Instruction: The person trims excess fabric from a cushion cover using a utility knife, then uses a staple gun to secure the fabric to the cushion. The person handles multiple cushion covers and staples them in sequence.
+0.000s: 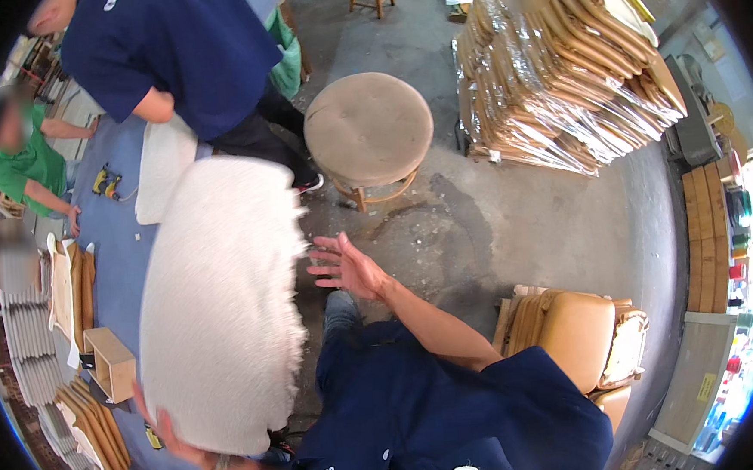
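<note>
A large white fuzzy padded panel with rounded corners and a ragged, fraying right edge is in front of me, over the edge of the blue-covered table. At its lower left corner, my left hand grips the rim, with fingers along the outer edge. My right hand hangs open beside the ragged edge, fingers spread and holding nothing. Whether its fingertips touch the loose fibres I cannot tell. A smaller white panel lies on the table beyond, partly hidden.
A person in navy stands ahead; another in green is across the table. A yellow drill and wooden box are on the table. Nearby stand a round padded stool, wrapped brown cushions and tan cushions.
</note>
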Demonstrator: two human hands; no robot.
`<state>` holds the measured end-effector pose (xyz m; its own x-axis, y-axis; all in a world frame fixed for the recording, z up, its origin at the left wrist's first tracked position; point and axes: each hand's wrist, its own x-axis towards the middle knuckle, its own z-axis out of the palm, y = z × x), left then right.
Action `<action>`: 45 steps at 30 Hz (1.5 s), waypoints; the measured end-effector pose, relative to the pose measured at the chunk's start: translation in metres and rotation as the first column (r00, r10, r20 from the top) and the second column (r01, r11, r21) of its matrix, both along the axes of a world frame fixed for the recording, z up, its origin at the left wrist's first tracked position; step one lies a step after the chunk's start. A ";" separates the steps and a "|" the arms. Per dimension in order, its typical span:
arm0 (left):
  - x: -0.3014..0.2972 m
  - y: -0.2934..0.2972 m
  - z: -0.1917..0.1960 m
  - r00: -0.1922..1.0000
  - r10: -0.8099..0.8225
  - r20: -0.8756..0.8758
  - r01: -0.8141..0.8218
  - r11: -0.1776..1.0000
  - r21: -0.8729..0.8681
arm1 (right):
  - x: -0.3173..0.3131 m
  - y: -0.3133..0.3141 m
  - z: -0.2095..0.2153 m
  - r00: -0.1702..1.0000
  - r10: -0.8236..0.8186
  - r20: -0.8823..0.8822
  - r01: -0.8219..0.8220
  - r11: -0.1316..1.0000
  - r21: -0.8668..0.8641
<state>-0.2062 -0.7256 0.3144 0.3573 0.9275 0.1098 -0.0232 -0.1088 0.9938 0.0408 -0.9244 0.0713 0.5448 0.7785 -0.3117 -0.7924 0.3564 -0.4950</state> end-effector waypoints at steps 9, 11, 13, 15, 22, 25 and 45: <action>0.193 0.005 -0.120 0.540 -0.841 -0.033 0.790 0.521 -0.323 | 0.099 -0.113 -0.008 0.774 -0.563 -0.290 0.562 0.822 -0.093; 0.259 0.002 -0.172 0.330 -0.942 -0.057 0.836 0.320 -0.446 | 0.134 -0.158 0.015 0.739 -0.660 -0.133 0.629 0.747 -0.214; 0.337 -0.034 -0.204 0.218 -0.973 -0.076 0.812 0.224 -0.539 | 0.162 -0.187 0.035 0.719 -0.623 0.307 0.695 0.641 -0.327; 0.411 -0.091 -0.224 0.239 -0.956 -0.171 0.793 0.294 -0.534 | 0.209 -0.226 0.033 0.664 -0.531 0.526 0.742 0.557 -0.374; 0.607 -0.233 -0.202 0.249 -0.968 -0.008 0.903 0.235 -0.361 | 0.339 -0.259 0.190 0.276 -0.029 0.961 0.934 0.242 -0.261; 0.703 -0.292 -0.219 0.385 -0.902 0.194 0.918 0.352 -0.181 | 0.404 -0.258 0.203 0.386 0.133 0.913 0.881 0.240 -0.408; 1.080 -0.270 -0.327 0.218 0.067 0.974 0.975 0.017 -0.220 | 0.858 -0.146 0.096 0.064 0.616 0.785 0.659 0.565 -0.497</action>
